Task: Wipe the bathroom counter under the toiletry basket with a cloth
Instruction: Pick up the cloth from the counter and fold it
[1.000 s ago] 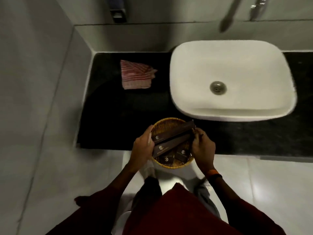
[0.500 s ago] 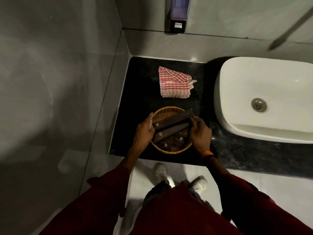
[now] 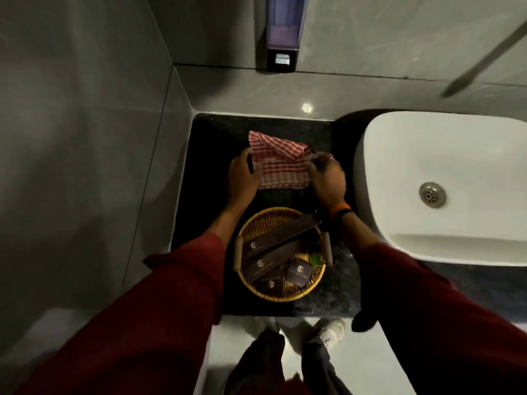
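Observation:
The red-and-white checked cloth [image 3: 281, 163] lies folded on the black counter [image 3: 211, 155], near the back wall. My left hand [image 3: 242, 179] grips the cloth's left edge, thumb on top. At its right edge, my right hand [image 3: 325, 178] pinches a corner with the fingertips. The round wicker toiletry basket [image 3: 285, 297] stands on the counter near the front edge, between my forearms, with nothing holding it. It holds several dark brown boxes and a small green item.
A white basin [image 3: 445, 178] sits on the counter right of the basket, close to my right wrist. A soap dispenser [image 3: 282, 32] hangs on the back wall. A grey tiled wall [image 3: 85, 138] closes the left side. My feet stand on the pale floor [image 3: 251, 352] below.
Both hands have let go of the basket and moved back to the cloth. The basket now rests on the counter near the front edge.

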